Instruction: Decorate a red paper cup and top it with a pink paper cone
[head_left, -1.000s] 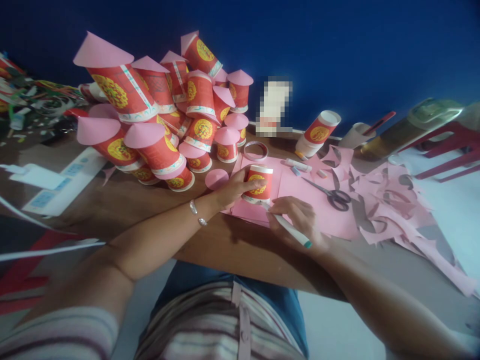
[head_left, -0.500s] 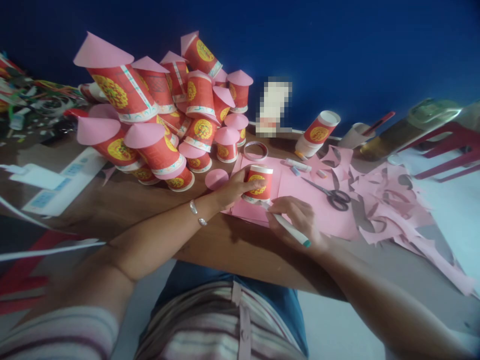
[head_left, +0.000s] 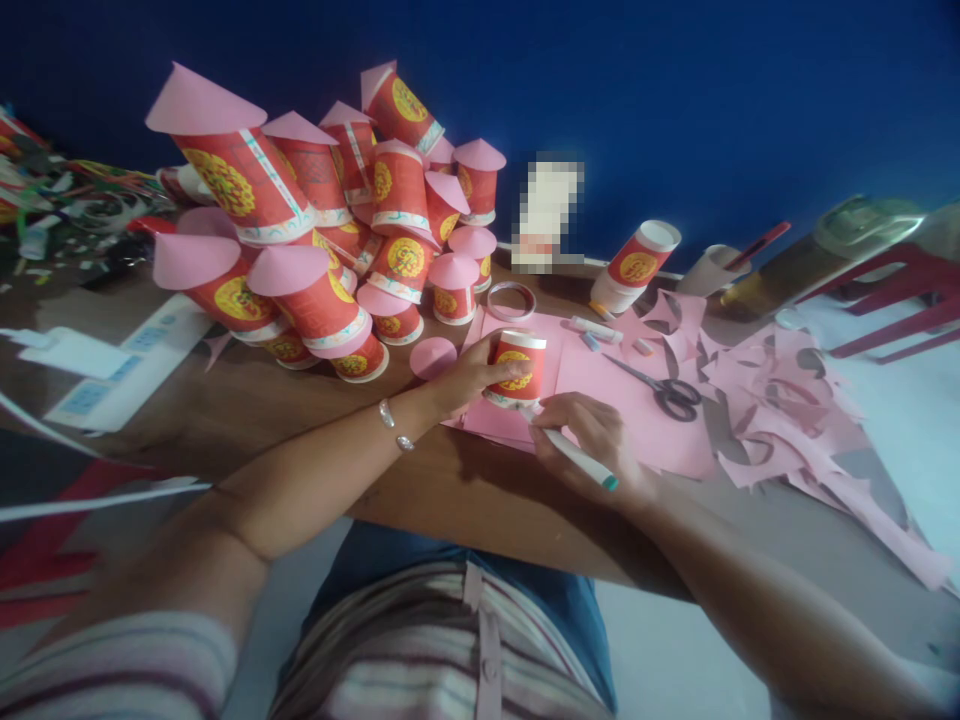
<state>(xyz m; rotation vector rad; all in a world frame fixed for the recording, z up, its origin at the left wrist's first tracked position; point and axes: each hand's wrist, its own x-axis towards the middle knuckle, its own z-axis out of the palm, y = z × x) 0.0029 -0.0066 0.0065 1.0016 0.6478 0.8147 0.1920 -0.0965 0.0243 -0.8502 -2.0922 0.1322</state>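
Wrapped round the left side of a red paper cup (head_left: 523,352) is my left hand (head_left: 480,373), its thumb across the cup's yellow round pattern. The cup stands with its white bands at top and bottom. My right hand (head_left: 583,438) pinches a white marker pen (head_left: 574,455) with a green end, its tip at the lower white band of the cup. Thin marks show on that band. Beneath the cup lie pink paper sheets (head_left: 501,424). A pink paper cone (head_left: 434,358) rests just left of my left hand.
Several red cups with pink cone tops (head_left: 300,300) are piled at the left. Scissors (head_left: 670,392) and a tape roll (head_left: 512,299) lie near the hands. Pink paper scraps (head_left: 757,400) spread right. A power strip (head_left: 131,365) sits left; stacked cups (head_left: 640,266) stand behind.
The marker's green end has shifted slightly left and up with my right hand. My left hand and the cup stay almost still.
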